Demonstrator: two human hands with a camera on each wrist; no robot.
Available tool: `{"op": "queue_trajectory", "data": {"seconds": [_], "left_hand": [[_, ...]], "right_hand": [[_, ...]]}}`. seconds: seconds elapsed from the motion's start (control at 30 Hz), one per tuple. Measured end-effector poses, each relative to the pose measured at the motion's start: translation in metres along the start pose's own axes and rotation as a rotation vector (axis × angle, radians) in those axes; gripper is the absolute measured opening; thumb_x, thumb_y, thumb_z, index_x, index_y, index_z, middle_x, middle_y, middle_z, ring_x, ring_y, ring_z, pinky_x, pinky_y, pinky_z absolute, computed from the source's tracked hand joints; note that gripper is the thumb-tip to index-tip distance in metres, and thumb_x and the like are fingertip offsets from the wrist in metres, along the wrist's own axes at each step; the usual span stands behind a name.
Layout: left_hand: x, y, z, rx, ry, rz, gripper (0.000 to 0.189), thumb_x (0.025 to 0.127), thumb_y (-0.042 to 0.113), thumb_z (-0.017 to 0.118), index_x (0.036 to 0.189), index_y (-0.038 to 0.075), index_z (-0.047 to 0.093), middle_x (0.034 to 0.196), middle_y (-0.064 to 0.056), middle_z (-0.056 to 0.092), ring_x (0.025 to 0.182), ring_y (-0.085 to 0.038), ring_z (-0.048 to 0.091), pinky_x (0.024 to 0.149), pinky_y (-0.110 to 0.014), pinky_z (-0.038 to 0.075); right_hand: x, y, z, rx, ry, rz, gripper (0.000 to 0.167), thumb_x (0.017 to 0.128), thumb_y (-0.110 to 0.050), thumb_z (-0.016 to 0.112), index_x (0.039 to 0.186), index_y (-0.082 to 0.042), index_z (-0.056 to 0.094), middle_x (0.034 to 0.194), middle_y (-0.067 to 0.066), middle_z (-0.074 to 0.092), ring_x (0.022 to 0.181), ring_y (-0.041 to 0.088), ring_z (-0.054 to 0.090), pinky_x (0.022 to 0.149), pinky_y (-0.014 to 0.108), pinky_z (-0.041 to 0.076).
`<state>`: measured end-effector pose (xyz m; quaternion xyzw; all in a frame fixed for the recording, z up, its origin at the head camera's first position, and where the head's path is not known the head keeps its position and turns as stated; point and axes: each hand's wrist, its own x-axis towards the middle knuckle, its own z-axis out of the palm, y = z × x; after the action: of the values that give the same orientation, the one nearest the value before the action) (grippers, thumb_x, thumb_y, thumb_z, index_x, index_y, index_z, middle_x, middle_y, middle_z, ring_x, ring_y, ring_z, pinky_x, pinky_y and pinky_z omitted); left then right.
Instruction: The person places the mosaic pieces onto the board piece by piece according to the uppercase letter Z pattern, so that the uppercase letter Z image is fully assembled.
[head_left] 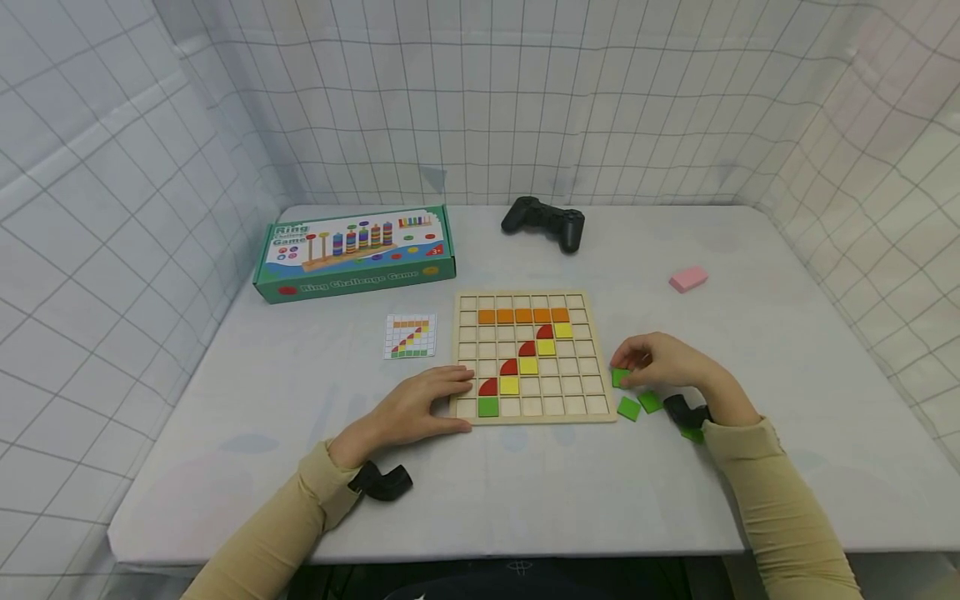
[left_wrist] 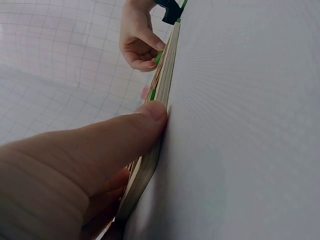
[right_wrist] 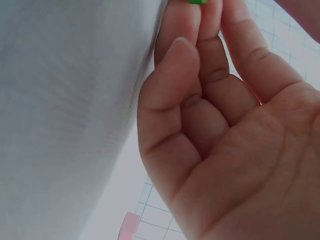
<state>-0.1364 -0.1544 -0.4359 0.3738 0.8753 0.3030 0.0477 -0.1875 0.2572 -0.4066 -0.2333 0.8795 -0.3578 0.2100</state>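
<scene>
A wooden grid board [head_left: 552, 406] lies flat, bearing a row of orange squares [head_left: 523, 316], a diagonal of red quarter-round tiles [head_left: 509, 367] and yellow tiles [head_left: 528, 366], and one green tile [head_left: 488, 407] near its lower left corner. My left hand [head_left: 412, 407] holds that corner, thumb [left_wrist: 155, 111] against the front edge and fingers at the left side. Just right of the board, my right hand [head_left: 666, 363] pinches a green square tile [head_left: 620, 377] by its fingertips. Loose green tiles [head_left: 629, 408] lie below this hand, one partly hidden by the wrist strap.
A pattern card [head_left: 410, 337] lies left of the board. Behind stand a green Ring Challenge Game box [head_left: 360, 283] and a black game controller [head_left: 546, 220]. At the right is a pink block [head_left: 688, 279]. Grid-patterned sheets enclose the white table [head_left: 555, 492].
</scene>
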Motion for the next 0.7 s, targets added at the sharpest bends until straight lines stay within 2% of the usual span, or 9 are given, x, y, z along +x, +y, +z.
{"op": "queue_trajectory", "data": {"seconds": [0.23, 0.4, 0.47, 0.63, 0.7], "left_hand": [[0.0, -0.001, 0.001, -0.004, 0.0, -0.002, 0.062, 0.081, 0.041, 0.073, 0.127, 0.003, 0.059, 0.139, -0.003, 0.048, 0.133, -0.019, 0.037, 0.111, -0.035, 0.031], [0.0, -0.001, 0.001, -0.003, 0.005, 0.004, 0.061, 0.08, 0.041, 0.073, 0.127, 0.003, 0.059, 0.139, -0.003, 0.048, 0.132, -0.019, 0.038, 0.111, -0.035, 0.031], [0.0, 0.0, 0.0, 0.001, 0.006, 0.006, 0.061, 0.08, 0.041, 0.073, 0.127, 0.003, 0.059, 0.139, -0.003, 0.048, 0.132, -0.019, 0.038, 0.111, -0.035, 0.031], [0.0, 0.001, -0.001, 0.01, 0.008, 0.01, 0.062, 0.081, 0.04, 0.073, 0.127, 0.003, 0.059, 0.139, -0.004, 0.049, 0.132, -0.019, 0.038, 0.11, -0.036, 0.032], [0.0, 0.0, -0.001, 0.012, 0.01, 0.01, 0.061, 0.081, 0.04, 0.073, 0.127, 0.003, 0.059, 0.139, -0.004, 0.049, 0.132, -0.02, 0.038, 0.11, -0.036, 0.032]], "right_hand": [[0.002, -0.002, -0.002, -0.002, -0.006, 0.004, 0.023, 0.077, -0.009, 0.076, 0.096, -0.004, 0.065, 0.087, 0.003, 0.062, 0.079, 0.018, 0.055, 0.07, 0.026, 0.051], [0.002, -0.007, -0.005, 0.015, 0.007, 0.02, 0.02, 0.076, -0.009, 0.077, 0.089, -0.005, 0.062, 0.079, 0.003, 0.06, 0.072, 0.017, 0.054, 0.063, 0.025, 0.049], [-0.001, -0.019, -0.007, 0.012, 0.016, 0.039, 0.018, 0.077, -0.007, 0.076, 0.086, -0.003, 0.062, 0.076, 0.005, 0.059, 0.069, 0.018, 0.053, 0.06, 0.024, 0.048], [0.0, -0.027, -0.011, -0.034, 0.034, 0.066, 0.015, 0.079, -0.011, 0.076, 0.088, -0.004, 0.066, 0.076, 0.003, 0.061, 0.07, 0.019, 0.053, 0.06, 0.025, 0.046], [0.004, -0.022, -0.012, -0.054, 0.041, 0.059, 0.015, 0.078, -0.016, 0.077, 0.088, -0.009, 0.068, 0.076, 0.0, 0.062, 0.072, 0.018, 0.054, 0.062, 0.027, 0.046]]}}
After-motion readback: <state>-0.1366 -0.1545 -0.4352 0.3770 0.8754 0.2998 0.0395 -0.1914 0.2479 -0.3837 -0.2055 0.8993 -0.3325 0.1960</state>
